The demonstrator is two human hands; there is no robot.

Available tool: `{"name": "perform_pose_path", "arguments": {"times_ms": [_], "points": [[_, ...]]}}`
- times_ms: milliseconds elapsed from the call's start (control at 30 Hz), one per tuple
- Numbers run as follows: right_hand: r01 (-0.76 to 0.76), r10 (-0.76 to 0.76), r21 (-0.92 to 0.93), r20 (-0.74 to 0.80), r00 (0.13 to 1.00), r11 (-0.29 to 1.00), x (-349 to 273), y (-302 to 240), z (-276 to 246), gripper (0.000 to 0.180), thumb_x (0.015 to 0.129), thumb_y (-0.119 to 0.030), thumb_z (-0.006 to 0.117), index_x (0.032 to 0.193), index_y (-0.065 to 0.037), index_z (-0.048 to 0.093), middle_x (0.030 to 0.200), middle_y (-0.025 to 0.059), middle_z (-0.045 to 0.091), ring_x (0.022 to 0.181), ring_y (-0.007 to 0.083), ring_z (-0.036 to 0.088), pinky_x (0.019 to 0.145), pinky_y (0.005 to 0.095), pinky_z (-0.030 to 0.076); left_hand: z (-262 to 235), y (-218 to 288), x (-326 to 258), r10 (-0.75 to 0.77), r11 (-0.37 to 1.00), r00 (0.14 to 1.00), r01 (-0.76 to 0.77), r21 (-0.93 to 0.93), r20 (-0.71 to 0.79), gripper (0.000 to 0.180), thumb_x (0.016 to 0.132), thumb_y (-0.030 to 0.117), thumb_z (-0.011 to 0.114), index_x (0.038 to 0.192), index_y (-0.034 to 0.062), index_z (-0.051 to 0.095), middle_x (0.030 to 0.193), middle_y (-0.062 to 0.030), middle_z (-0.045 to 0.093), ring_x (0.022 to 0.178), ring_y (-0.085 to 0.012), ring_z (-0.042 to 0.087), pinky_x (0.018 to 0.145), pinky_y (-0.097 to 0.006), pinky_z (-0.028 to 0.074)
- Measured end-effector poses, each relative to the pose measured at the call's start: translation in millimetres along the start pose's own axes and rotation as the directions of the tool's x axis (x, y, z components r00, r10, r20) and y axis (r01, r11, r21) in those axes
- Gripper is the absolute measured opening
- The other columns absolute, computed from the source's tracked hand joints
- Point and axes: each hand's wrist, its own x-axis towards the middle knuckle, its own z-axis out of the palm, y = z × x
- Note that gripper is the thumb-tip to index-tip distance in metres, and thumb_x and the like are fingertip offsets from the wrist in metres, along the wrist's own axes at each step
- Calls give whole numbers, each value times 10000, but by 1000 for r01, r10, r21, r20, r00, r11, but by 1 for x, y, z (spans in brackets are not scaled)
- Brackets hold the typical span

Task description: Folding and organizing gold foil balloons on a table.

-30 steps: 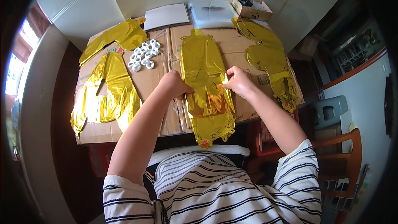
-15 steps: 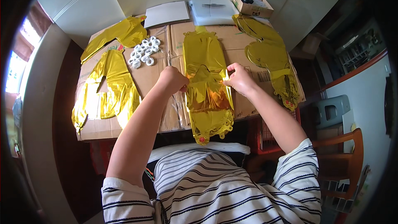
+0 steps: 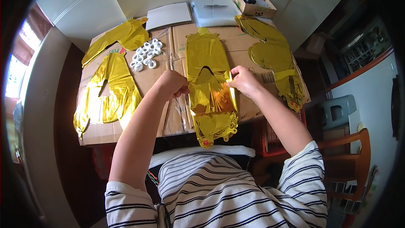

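Note:
A flat gold foil balloon (image 3: 209, 80) lies lengthwise on a cardboard-covered table (image 3: 168, 114), its near end hanging over the front edge. My left hand (image 3: 172, 84) pinches its left edge and my right hand (image 3: 242, 80) pinches its right edge, at about the balloon's middle, where the foil is creased and lifted. Both hands are closed on the foil.
More gold foil balloons lie at the left (image 3: 112, 95), back left (image 3: 120, 40) and right (image 3: 274, 57). A heap of small white rings (image 3: 145, 53) sits left of centre. A white sheet (image 3: 168, 15), a white lidded box (image 3: 215, 12) and a small carton (image 3: 255, 5) stand at the back. A wooden chair (image 3: 350, 164) is at the right.
The balloon has slid away from me across the table, with less of it hanging over the front edge. Both hands have stayed on its edges.

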Motion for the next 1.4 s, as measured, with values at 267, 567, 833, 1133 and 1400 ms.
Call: {"name": "perform_pose_path", "arguments": {"times_ms": [267,567,833,1133,1400], "points": [[-83,79,69,59,995,994,-11,-18,-11,274,813,-26,717,1064,40,629,873,96,677,676,135,605,601,288,500,1,5,-5,46,974,999,-41,222,-18,142,858,117,707,814,-18,705,640,-116,670,420,-107,502,380,-257,362],[-85,78,86,85,993,993,-12,-24,-12,304,859,-19,664,1145,64,601,924,104,679,658,108,591,596,247,502,-3,1,0,48,986,999,-46,159,-10,170,867,142,700,814,-19,707,632,-111,670,415,-103,502,374,-241,351],[-44,43,139,9,999,989,-8,-13,-10,306,775,40,716,1062,53,613,894,120,685,643,141,622,571,293,519,3,-3,-3,77,987,995,-68,149,-56,166,846,144,726,802,-15,702,639,-101,678,400,-95,483,372,-244,321],[-43,44,75,-10,999,996,-11,-17,-11,299,777,31,738,1048,52,611,896,125,687,667,154,643,583,298,539,0,-6,-4,124,972,990,-108,207,-67,175,814,142,755,793,-28,720,654,-93,698,470,-116,584,409,-265,397],[-24,26,102,-20,999,995,-9,-16,-10,323,797,-2,736,1085,55,601,897,119,674,735,163,652,648,307,549,2,-6,-9,119,965,988,-93,247,-95,188,852,213,743,837,28,713,639,-52,665,425,-85,441,391,-250,327]]}}
